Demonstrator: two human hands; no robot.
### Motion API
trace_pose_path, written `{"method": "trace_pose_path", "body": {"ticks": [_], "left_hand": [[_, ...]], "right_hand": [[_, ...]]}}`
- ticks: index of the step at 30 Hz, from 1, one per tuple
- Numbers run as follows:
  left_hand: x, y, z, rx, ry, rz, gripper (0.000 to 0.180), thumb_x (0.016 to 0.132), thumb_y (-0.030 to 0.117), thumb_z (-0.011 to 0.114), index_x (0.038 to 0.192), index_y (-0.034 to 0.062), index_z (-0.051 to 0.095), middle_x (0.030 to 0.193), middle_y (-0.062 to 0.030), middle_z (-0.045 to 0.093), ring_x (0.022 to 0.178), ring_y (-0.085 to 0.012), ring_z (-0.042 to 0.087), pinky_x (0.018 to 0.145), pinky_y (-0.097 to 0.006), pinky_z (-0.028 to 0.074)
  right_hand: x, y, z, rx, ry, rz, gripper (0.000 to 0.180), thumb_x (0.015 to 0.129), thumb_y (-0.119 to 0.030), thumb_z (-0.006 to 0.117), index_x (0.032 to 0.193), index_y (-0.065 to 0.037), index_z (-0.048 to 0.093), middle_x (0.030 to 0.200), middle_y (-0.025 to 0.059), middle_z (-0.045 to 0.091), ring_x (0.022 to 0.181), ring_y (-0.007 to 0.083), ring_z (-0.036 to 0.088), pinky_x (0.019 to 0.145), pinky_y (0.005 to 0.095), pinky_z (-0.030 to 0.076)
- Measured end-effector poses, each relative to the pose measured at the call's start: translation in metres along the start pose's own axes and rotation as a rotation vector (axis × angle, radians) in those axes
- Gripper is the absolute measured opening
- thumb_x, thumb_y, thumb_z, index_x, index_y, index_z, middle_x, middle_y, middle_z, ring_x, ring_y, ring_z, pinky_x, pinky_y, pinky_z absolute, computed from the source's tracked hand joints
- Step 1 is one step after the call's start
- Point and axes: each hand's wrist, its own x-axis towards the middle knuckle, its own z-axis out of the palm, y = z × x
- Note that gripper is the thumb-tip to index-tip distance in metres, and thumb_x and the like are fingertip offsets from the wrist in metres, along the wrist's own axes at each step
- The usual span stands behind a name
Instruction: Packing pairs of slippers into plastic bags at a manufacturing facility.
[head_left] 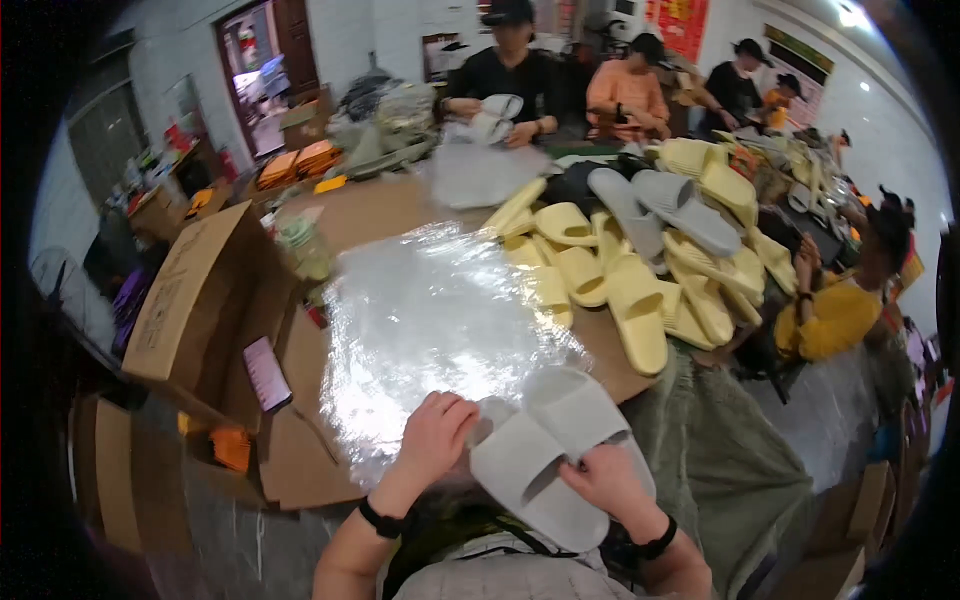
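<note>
A pair of light grey slide slippers is held close in front of my body, the two lying side by side. My right hand grips them, its fingers at the strap opening. My left hand is closed, with its fingers curled beside the end of one slipper and over the near edge of the clear plastic bags. What those fingers hold, if anything, is hidden. The bags lie stacked and shiny on the table ahead of both hands.
Yellow slippers are heaped at the right, with grey slippers on top. At the left stand an open cardboard box, a phone and a glass jar. Across the table, a person in black handles light slippers; others sit further right.
</note>
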Motion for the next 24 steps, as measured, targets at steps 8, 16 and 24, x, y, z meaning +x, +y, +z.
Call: {"method": "trace_pose_path", "body": {"ticks": [8,16,24], "left_hand": [[-0.015,0.022,-0.017,-0.014,-0.241,-0.010,0.025,0.085,0.013,0.065,0.110,0.0084,0.066,0.112,-0.0154,0.060,0.107,-0.0371,0.054,0.092,-0.045,0.045],[-0.012,0.037,-0.018,-0.118,-0.124,0.120,0.012,0.091,0.004,0.058,0.102,0.0015,0.062,0.119,-0.0165,0.062,0.107,-0.0373,0.055,0.092,-0.044,0.044],[-0.023,0.062,-0.020,-0.370,-0.261,0.007,0.007,0.093,0.003,0.057,0.098,0.0012,0.060,0.120,-0.0153,0.063,0.103,-0.0305,0.058,0.087,-0.035,0.046]], "right_hand": [[0.036,-0.034,0.025,0.122,-0.088,-0.169,0.042,0.092,-0.037,0.058,0.078,0.003,0.061,0.074,0.0231,0.063,0.073,0.0411,0.063,0.067,0.0492,0.050],[0.054,-0.036,0.057,0.129,0.086,-0.247,0.043,0.092,-0.040,0.059,0.077,0.001,0.061,0.071,0.0227,0.063,0.068,0.0412,0.064,0.063,0.0501,0.051],[0.113,-0.047,0.077,0.170,0.122,-0.238,0.047,0.097,-0.043,0.051,0.083,0.000,0.061,0.077,0.0223,0.065,0.071,0.0418,0.064,0.064,0.0500,0.050]]}}
